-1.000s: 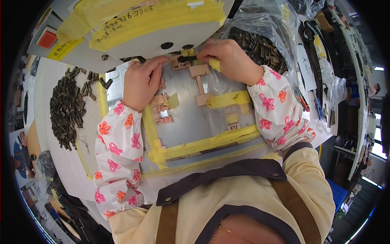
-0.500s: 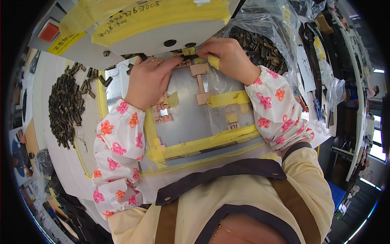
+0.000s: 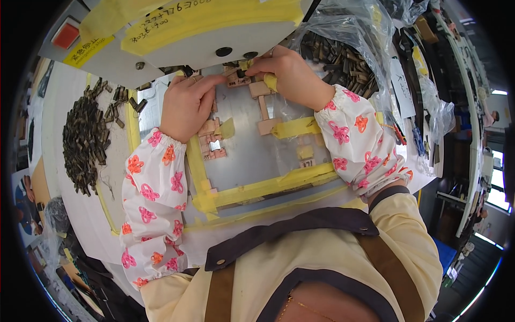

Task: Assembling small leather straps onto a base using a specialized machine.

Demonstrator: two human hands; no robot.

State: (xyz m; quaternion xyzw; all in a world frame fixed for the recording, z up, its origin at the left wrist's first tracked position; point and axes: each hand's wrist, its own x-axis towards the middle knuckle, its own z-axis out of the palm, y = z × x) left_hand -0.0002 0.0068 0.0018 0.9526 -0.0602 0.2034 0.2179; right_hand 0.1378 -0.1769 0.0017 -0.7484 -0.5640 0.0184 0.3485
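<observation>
At dark piece (image 3: pixel 241 73), right hand (image 3: pixel 288 71) pinched closed

This is a workshop, where people do hand work next to machines. A big grey machine (image 3: pixel 188 60) fills the upper left of the frame, with a red button (image 3: pixel 66 33) and yellow tape (image 3: pixel 214 28) that has handwriting on it. A heap of small dark bits (image 3: pixel 85 140) sits on the white counter (image 3: pixel 106 242) at the left. Another dark heap (image 3: pixel 348 65) lies by clear plastic bags (image 3: pixel 358 28) at the upper right. In the middle is a shiny metal plate (image 3: pixel 249 167). Flowery sleeve covers (image 3: pixel 149 192) go over the worker's arms. The bright patches (image 3: pixel 500 182) at the far right may be windows, but that edge is too bent to be sure.
</observation>
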